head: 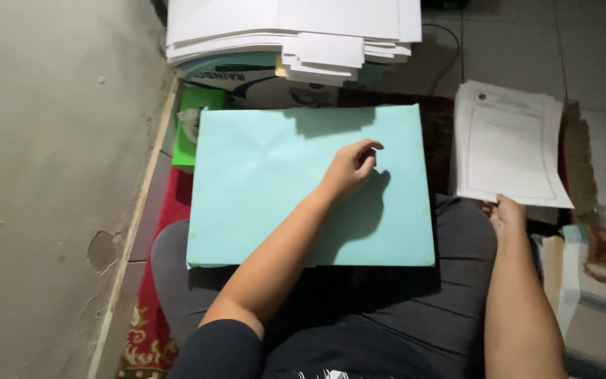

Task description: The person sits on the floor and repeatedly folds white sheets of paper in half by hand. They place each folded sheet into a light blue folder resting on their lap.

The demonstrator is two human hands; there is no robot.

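Note:
A large light blue-green sheet [261, 182] lies flat across my lap, covering a stack beneath it. My left hand [348, 167] rests on the sheet's right half, fingers loosely curled, holding nothing. To the right, my right hand [505, 213] pinches the near edge of a thin pile of white printed papers [510, 144] lying on the floor.
A tall stack of white paper [289, 31] sits on a box [247, 78] at the top. A grey wall [50, 175] runs along the left. A red patterned rug [152, 309] lies under my legs. More papers and a wrapper [601, 256] lie at the right.

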